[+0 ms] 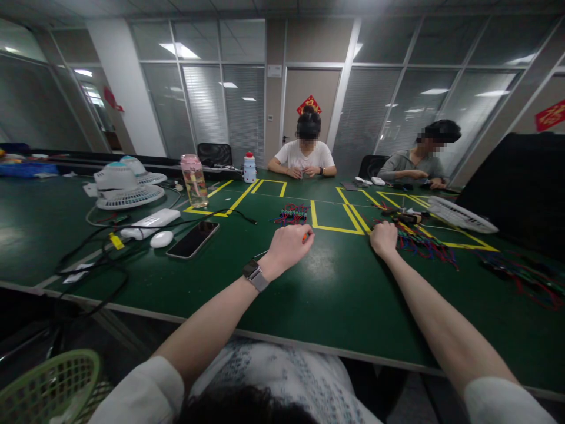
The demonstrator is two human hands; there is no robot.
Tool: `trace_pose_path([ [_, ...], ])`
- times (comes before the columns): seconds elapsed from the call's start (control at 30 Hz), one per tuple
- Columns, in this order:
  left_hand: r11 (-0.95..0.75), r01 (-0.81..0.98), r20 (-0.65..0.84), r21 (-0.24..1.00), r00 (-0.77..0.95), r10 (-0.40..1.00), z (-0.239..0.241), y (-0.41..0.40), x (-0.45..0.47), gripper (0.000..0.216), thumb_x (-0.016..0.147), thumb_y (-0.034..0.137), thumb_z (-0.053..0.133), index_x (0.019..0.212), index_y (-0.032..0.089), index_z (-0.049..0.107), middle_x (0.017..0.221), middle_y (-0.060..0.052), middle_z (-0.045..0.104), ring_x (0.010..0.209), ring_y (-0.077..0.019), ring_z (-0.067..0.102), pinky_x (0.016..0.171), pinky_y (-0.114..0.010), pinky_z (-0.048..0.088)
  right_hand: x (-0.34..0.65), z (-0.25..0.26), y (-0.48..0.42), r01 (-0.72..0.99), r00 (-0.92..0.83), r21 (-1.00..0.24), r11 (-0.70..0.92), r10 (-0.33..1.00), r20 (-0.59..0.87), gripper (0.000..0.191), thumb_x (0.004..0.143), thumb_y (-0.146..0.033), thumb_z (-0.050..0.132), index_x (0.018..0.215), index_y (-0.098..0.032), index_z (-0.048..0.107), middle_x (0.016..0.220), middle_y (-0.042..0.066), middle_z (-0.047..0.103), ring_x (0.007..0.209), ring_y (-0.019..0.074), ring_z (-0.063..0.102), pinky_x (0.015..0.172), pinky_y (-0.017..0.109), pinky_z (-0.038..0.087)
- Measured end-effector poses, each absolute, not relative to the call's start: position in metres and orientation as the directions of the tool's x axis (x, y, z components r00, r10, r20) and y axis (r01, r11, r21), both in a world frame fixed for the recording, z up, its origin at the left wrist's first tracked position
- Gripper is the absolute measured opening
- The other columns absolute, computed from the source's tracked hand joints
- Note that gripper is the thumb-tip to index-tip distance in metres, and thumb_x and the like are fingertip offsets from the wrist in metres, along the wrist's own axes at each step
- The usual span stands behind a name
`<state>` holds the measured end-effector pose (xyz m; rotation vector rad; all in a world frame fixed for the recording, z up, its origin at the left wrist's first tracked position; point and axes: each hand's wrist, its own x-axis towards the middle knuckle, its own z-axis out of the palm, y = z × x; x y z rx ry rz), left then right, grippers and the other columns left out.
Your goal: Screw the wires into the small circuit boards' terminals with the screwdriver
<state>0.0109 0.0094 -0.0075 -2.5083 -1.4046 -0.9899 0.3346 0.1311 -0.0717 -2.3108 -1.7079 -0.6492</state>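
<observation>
My left hand [288,247], with a watch [255,275] on its wrist, is closed just above the green table [322,306]. A small orange-ended object [305,237] shows between its thumb and fingers; the hand hides most of it. Just beyond it lies a row of small green circuit boards with red and blue wires [291,214]. My right hand [384,238] is curled beside the yellow tape, its fingertips hidden from view. To its right sits a larger bunch of wired circuit boards [424,242].
On the left are a phone [193,239], a white power strip [150,223], black cables, a pink-lidded bottle [194,181] and white fans [128,187]. A keyboard [461,215] and more wired boards [525,277] lie right. Two people sit across the table.
</observation>
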Motion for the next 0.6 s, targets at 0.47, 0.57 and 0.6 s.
trace_pose_path([
  [0.47, -0.572, 0.791, 0.572, 0.216, 0.372, 0.731, -0.0080, 0.0089, 0.0107, 0.020, 0.089, 0.028, 0.049, 0.090, 0.020, 0.068, 0.087, -0.004, 0.073, 0.081, -0.0195, 0.069, 0.071, -0.027, 0.049, 0.3406, -0.0734, 0.1310, 0.936, 0.257, 0.091, -0.341, 0.835, 0.486, 0.035, 0.084, -0.009, 0.040, 0.093, 0.002, 0.072, 0.102, 0.028, 0.063, 0.095, 0.0332, 0.056, 0.075, 0.036, 0.040],
  [0.57, -0.574, 0.790, 0.572, 0.216, 0.374, 0.730, -0.0089, 0.0099, 0.0106, 0.020, 0.089, 0.028, 0.049, 0.090, 0.020, 0.067, 0.086, -0.004, 0.073, 0.081, -0.0192, 0.069, 0.071, -0.027, 0.049, 0.3399, -0.0732, 0.1298, 0.935, 0.262, 0.086, -0.344, 0.833, 0.487, 0.035, 0.084, -0.010, 0.041, 0.094, 0.002, 0.072, 0.103, 0.028, 0.061, 0.096, 0.0334, 0.055, 0.076, 0.037, 0.039],
  [0.6, -0.576, 0.789, 0.572, 0.216, 0.376, 0.729, -0.0093, 0.0102, 0.0105, 0.020, 0.089, 0.028, 0.049, 0.090, 0.020, 0.067, 0.086, -0.004, 0.073, 0.080, -0.0190, 0.069, 0.071, -0.027, 0.050, 0.3397, -0.0730, 0.1295, 0.935, 0.264, 0.084, -0.345, 0.833, 0.485, 0.035, 0.084, -0.010, 0.041, 0.093, 0.001, 0.072, 0.103, 0.028, 0.061, 0.096, 0.0333, 0.054, 0.077, 0.037, 0.039],
])
